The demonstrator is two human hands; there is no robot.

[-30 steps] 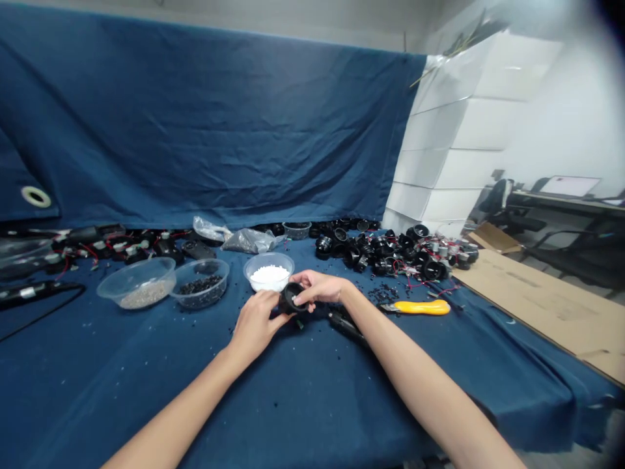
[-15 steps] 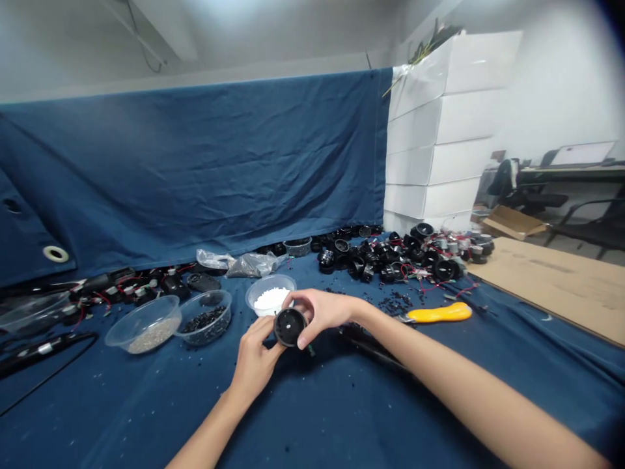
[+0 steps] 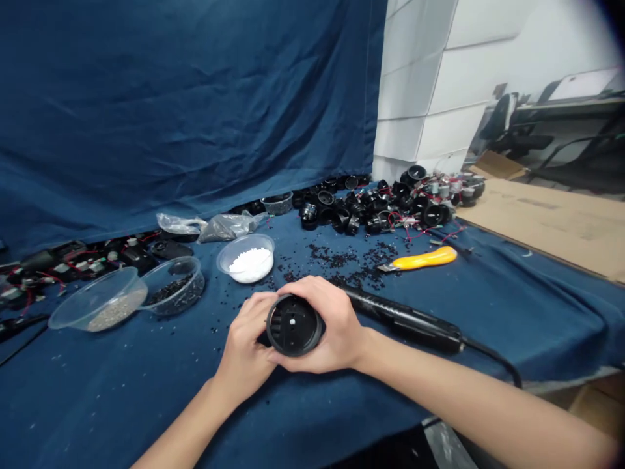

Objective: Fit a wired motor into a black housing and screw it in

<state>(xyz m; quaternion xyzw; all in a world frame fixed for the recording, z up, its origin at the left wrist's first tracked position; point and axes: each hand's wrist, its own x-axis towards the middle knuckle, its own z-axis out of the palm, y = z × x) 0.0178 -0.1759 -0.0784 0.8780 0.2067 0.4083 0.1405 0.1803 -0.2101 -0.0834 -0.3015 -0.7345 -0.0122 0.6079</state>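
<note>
Between both hands is a round black plastic housing, its hollow face turned toward me with a small white spot at the centre. My right hand wraps around its right side, thumb below and fingers over the top. On the other side my left hand grips the housing, its fingertips partly hidden behind it. Just beyond the hands stands a clear bowl of small white pieces. A black corded tool with a thick handle lies behind my right forearm.
Left are clear bowls of grey bits and black bits. Loose black screws or bits scatter mid-table beside a yellow-handled cutter. Black housings pile up behind, near white boxes. Cardboard lies at right.
My view has tilted down, so the table sits higher in the picture. My right hand has closed further around the housing, which now appears larger and nearer.
</note>
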